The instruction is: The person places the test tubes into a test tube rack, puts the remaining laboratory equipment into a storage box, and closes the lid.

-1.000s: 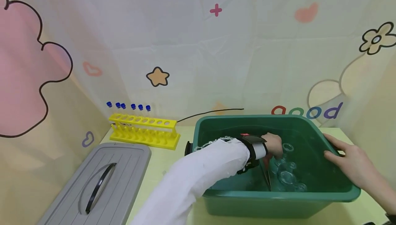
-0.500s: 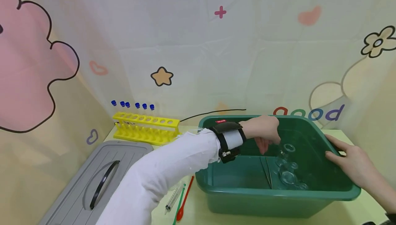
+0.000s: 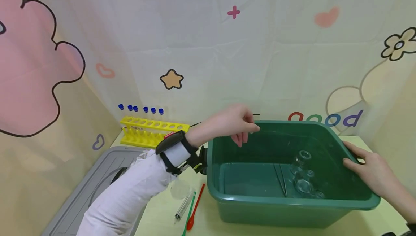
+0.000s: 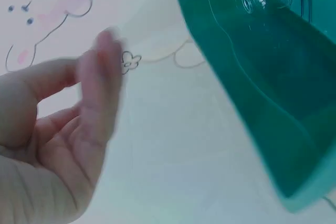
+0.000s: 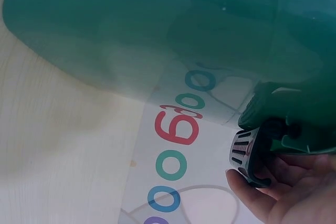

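Observation:
My left hand [image 3: 240,124] hovers over the left rear rim of the green tub [image 3: 292,202], fingers loosely bent and slightly blurred. No thing shows between its fingers in the left wrist view. Inside the tub lies a pair of metal tweezers [image 3: 281,180], with several clear glass vessels [image 3: 303,185] to its right. At the tub's right side, my right hand [image 3: 373,169] grips the edge by the black-and-grey handle latch [image 5: 242,153]. Its thumb and fingers curl around there; part of that grip is hidden.
Left of the tub on the table lie a red spoon [image 3: 196,207], a green stick [image 3: 191,210], a syringe [image 3: 183,205] and a clear round dish [image 3: 180,189]. A grey lid [image 3: 78,200] is at far left. A yellow test-tube rack [image 3: 139,138] stands behind, with blue caps above it.
My left hand has risen out of the tub and moved left, away from the tweezers, which stay on the tub floor. The right hand keeps its place at the tub's edge.

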A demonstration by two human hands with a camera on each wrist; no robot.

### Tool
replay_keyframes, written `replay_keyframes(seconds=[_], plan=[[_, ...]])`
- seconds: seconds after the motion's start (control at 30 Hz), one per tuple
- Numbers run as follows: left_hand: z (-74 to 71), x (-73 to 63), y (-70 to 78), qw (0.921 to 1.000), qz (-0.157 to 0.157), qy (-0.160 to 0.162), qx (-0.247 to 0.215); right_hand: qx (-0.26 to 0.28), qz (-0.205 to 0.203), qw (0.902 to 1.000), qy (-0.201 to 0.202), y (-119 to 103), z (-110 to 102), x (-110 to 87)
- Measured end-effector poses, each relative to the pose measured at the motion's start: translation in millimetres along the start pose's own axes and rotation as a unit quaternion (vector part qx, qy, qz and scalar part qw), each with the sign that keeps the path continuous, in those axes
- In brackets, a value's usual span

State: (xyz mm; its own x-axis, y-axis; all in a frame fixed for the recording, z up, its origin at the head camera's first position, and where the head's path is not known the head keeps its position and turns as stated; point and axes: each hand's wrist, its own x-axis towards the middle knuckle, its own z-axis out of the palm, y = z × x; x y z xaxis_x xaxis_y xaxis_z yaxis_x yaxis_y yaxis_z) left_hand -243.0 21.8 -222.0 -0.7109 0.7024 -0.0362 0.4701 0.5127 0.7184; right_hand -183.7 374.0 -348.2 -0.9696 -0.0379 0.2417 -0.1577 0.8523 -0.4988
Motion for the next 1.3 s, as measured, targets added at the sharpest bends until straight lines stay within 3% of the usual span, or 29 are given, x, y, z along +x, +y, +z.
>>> replay_keyframes(seconds=[0.1, 0.3, 0.5, 0.67, 0.83, 1.03, 1.3], plan=[[-1.6, -20.9, -16.8, 0.9979, 0.021, 0.048, -0.038, -0.005, 0.004, 1.0000, 0.001, -0.1, -0.7, -0.6], [0.6, -62.3, -51.8, 0.9849, 0.039, 0.147, -0.083, -0.006, 0.003, 1.0000, -0.001, -1.3, -1.8, -1.2], [2.0, -91.4, -80.3, 0.9744, -0.009, 0.187, -0.125, -0.008, 0.001, 0.9999, 0.009, 0.1, -1.6, -0.2], [13.5, -107.3, -110.4, 0.9638, -0.049, 0.214, -0.152, -0.015, 0.005, 0.9999, 0.002, -4.6, -2.4, 0.7], [30.5, -114.2, -128.5, 0.9621, -0.088, 0.217, -0.140, -0.010, 0.004, 0.9999, 0.006, -6.0, -2.6, 0.3], [49.8, -111.9, -140.8, 0.9689, -0.117, 0.203, -0.079, -0.016, 0.009, 0.9998, 0.000, -4.9, -2.2, 0.4], [75.9, -111.0, -147.9, 0.9751, -0.161, 0.152, -0.016, -0.014, 0.006, 0.9999, -0.002, -0.5, 0.4, 0.1]])
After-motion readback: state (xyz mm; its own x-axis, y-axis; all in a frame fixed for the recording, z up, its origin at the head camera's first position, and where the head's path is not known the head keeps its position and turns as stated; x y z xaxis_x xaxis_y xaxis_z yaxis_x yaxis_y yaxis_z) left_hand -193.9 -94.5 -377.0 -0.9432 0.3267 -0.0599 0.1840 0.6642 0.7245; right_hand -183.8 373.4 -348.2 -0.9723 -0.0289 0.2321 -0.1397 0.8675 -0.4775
